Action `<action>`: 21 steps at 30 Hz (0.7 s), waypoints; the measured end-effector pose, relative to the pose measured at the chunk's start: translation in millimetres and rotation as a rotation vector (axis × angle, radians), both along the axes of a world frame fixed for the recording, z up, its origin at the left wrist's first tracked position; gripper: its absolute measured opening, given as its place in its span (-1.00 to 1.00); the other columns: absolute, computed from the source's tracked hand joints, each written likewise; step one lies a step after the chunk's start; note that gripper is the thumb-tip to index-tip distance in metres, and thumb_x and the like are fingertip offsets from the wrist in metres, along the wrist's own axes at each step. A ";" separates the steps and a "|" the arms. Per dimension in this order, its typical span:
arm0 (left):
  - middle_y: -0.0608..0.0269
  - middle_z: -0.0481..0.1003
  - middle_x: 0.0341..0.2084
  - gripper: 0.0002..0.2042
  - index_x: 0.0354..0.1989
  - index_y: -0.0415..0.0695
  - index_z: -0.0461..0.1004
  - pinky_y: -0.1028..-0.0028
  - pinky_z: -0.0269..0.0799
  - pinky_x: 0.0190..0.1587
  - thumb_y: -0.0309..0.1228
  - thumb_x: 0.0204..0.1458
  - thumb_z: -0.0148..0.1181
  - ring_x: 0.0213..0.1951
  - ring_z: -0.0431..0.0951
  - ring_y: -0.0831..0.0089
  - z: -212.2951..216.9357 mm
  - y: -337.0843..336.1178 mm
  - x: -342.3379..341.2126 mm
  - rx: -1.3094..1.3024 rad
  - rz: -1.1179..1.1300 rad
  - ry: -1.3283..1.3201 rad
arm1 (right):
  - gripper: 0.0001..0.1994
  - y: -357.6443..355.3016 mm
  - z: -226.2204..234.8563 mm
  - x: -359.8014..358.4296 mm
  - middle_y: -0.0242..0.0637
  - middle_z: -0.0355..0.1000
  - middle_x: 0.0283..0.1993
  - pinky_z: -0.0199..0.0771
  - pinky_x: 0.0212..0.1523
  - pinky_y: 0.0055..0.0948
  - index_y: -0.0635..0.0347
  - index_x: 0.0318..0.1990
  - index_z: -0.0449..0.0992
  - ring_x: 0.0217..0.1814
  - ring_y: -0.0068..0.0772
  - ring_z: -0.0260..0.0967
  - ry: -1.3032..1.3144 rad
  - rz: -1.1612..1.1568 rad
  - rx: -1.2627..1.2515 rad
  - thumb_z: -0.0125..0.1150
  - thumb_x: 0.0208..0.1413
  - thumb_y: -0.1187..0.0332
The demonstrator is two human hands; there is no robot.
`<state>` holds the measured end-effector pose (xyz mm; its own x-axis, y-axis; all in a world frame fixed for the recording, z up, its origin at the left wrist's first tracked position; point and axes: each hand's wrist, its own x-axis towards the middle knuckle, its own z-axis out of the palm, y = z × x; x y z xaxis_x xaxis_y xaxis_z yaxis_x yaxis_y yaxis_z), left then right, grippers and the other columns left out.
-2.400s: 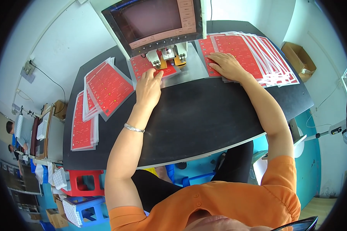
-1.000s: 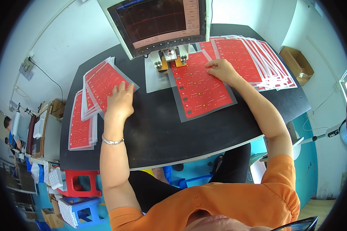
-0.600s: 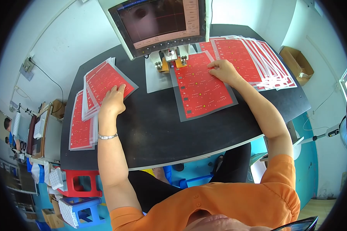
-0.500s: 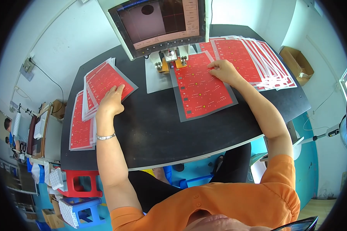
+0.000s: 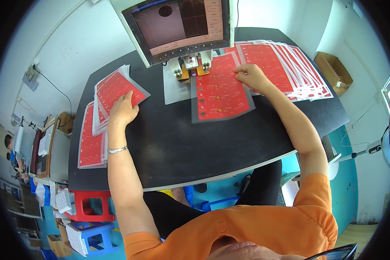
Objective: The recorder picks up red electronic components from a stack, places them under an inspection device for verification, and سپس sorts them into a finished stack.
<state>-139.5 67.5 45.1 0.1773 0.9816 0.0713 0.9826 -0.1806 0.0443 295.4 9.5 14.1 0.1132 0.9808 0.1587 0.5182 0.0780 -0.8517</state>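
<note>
Pinched at its right edge, a red printed sheet with a clear grey border [image 5: 223, 93] is held by my right hand [image 5: 252, 78]. Its upper part lies beside the brass-coloured head of a bench machine [image 5: 190, 65], below the monitor; its near end is smeared by motion. My left hand [image 5: 125, 108] rests with fingers apart on the top red sheet [image 5: 117, 89] of a loose pile on the left. More red sheets [image 5: 91, 145] lie under and in front of that pile. Behind my right hand, a fanned stack of red sheets [image 5: 268, 65] covers the table's far right.
The monitor [image 5: 177, 26] stands at the back over the machine. A pale plate [image 5: 175, 93] lies on the black table [image 5: 182, 151]. An open cardboard box [image 5: 333, 71] is beyond the right edge. Red [image 5: 91, 208] and blue stools [image 5: 93, 236] stand below left.
My right hand has shifted the red sheet away from me and slightly left, beside the machine head. My left hand has slid the pile's top sheet slightly left.
</note>
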 end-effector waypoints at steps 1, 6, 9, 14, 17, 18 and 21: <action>-0.09 0.28 0.30 -0.39 0.39 -0.11 0.18 0.22 0.19 0.36 -0.31 0.13 0.12 0.31 0.29 0.02 -2.0 0.1 0.7 0.000 0.003 0.000 | -0.69 -0.1 1.3 -8.3 -0.24 0.51 -0.46 0.40 -0.54 -0.51 0.38 0.01 0.57 -0.65 -0.53 0.38 -0.056 -0.075 0.033 0.20 0.11 0.48; -0.09 0.40 0.17 -0.59 0.20 -0.12 0.41 0.07 0.46 0.07 -0.21 0.26 0.00 0.12 0.47 -0.05 -2.4 2.8 11.4 0.080 0.034 -0.012 | -0.66 7.7 -0.8 -14.3 -0.26 0.51 -0.45 0.41 -0.58 -0.52 0.26 0.06 0.57 -0.62 -0.56 0.39 -0.111 -0.128 0.049 0.23 0.13 0.37; -0.01 0.51 0.00 -0.65 0.09 -0.09 0.49 0.07 0.54 -0.11 -0.18 0.26 0.01 -0.04 0.57 -0.02 -15.1 1.5 16.0 0.303 0.048 0.099 | -0.67 8.4 0.3 -17.4 -0.14 0.56 -0.47 0.57 -0.39 -0.39 0.32 0.00 0.58 -0.58 -0.35 0.52 -0.171 -0.136 0.050 0.18 0.10 0.37; 0.08 0.54 -0.24 -0.73 -0.02 -0.05 0.54 0.12 0.57 -0.22 -0.23 0.26 0.01 -0.20 0.61 0.04 -29.3 -1.3 23.2 0.533 0.011 0.189 | -0.66 13.0 -1.7 -17.3 -0.21 0.53 -0.44 0.48 -0.53 -0.46 0.25 0.08 0.55 -0.59 -0.50 0.45 -0.188 -0.152 0.038 0.21 0.16 0.35; 0.09 0.54 -0.29 -0.78 -0.10 -0.05 0.56 0.14 0.57 -0.25 -0.27 0.26 0.02 -0.23 0.62 0.06 -23.7 -9.9 40.3 0.542 -0.057 0.102 | -0.65 13.0 -5.5 -15.0 -0.20 0.54 -0.43 0.48 -0.53 -0.45 0.26 0.08 0.54 -0.59 -0.49 0.46 -0.182 -0.153 0.067 0.22 0.17 0.33; 0.09 0.54 -0.29 -0.78 -0.11 -0.06 0.56 0.13 0.57 -0.25 -0.28 0.26 0.02 -0.22 0.62 0.06 -19.2 -18.0 50.9 0.494 -0.092 0.067 | -0.65 13.3 -7.6 -13.0 -0.20 0.54 -0.43 0.48 -0.53 -0.45 0.26 0.08 0.54 -0.59 -0.49 0.46 -0.183 -0.160 0.068 0.22 0.17 0.33; 0.08 0.56 -0.27 -0.78 -0.12 -0.12 0.55 0.14 0.57 -0.25 -0.30 0.24 0.02 -0.22 0.63 0.07 -18.7 -39.8 77.5 0.396 -0.215 0.066 | -0.64 10.9 -7.2 -12.8 -0.20 0.53 -0.42 0.47 -0.53 -0.45 0.24 0.11 0.53 -0.57 -0.51 0.46 -0.207 -0.188 0.156 0.22 0.20 0.29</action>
<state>-62.0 27.6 26.4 0.3906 0.8215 0.4153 0.9193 -0.3713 -0.1303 282.6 20.4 7.0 0.2393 0.9078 0.3443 0.6972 0.0861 -0.7117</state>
